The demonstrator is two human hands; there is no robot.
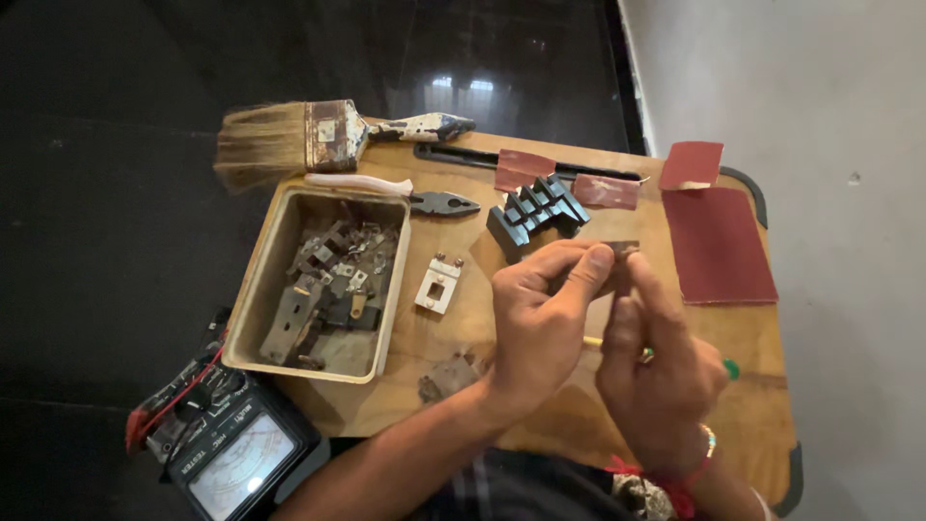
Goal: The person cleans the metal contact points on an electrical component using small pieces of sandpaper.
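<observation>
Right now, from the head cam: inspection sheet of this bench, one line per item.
Surface: small wooden board with dark corner guards, crowded.
Job's things: small flat metal strip pinched between both hands.
Clutter: cream tray of metal parts; paintbrush; pliers; black ribbed block; white bracket; red-brown sandpaper sheet plus torn pieces.
Grippers: left hand and right hand closed on the strip; the right also seems to hold a thin tool with a green end.
Cables: red and black leads bundled beside an analog meter.
Surroundings: dark glossy floor, pale wall.
</observation>
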